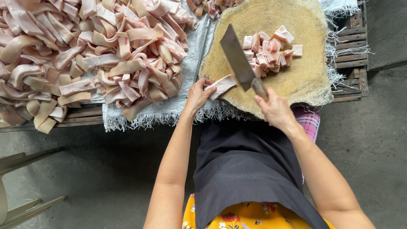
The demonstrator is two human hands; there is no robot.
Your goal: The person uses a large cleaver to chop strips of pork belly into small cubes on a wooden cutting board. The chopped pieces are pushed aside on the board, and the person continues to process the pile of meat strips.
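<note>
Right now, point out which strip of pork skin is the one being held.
The single pale strip at the near edge of the round wooden block, pinned by the left hand. The others lie heaped on the cloth or already cubed beyond the cleaver.

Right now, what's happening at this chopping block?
A person is cutting pork skin strips. The right hand holds a cleaver raised over a round wooden block. The left hand holds a strip at the block's near edge. Cut pieces sit piled on the block, and a big heap of uncut strips lies on a cloth to the left.
</note>
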